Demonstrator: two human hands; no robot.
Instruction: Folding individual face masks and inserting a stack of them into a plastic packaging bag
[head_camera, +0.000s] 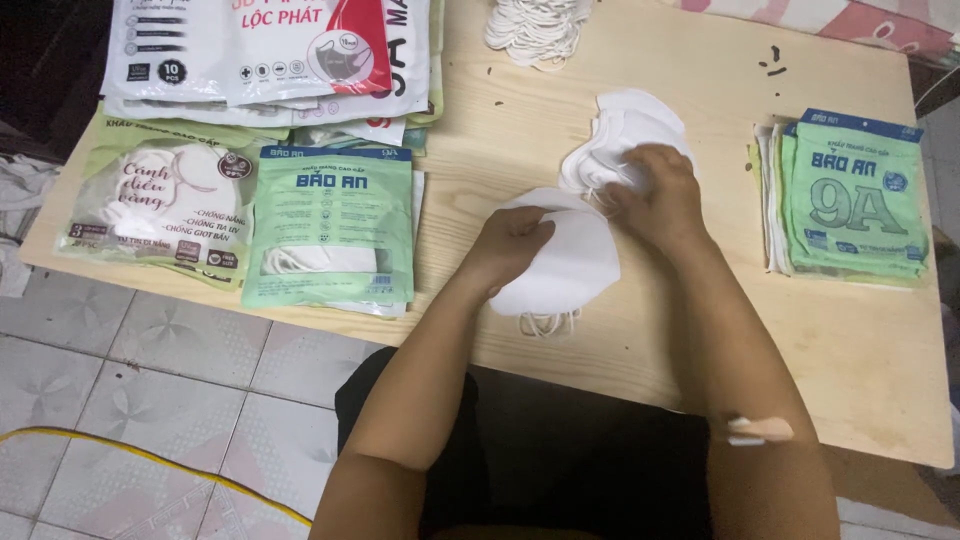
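My left hand (512, 245) pressed on a flat white mask (560, 265), fingers curled narrow over its upper edge, pinning it to the wooden table (860, 370). My right hand (660, 195) was closed on the near end of a stack of white masks (625, 135) just beyond it, fingertips pinching at the ear loops; the exact number of masks in that grip could not be told. Loops of white elastic (545, 322) showed under the near edge of the flat mask.

Progress, as judged: one mask lay separated from the stack, and the stack remained well stocked, so most of the sorting appeared undone. No mask in hand had entered a bag.

To the right of my right hand lay a pile of green rectangular pouches (855, 190) with blue top bands, apparently flat and unfilled. To the left of my left hand lay a green pouch with a blue band (330, 225), white contents visible through its lower window. Further left sat a pale green pouch with a round mask picture (165, 205). Beyond both lay large white packages with red and grey print (270, 50). Farthest ahead, a bundle of white elastic loops (535, 28) sat at the table's far edge.
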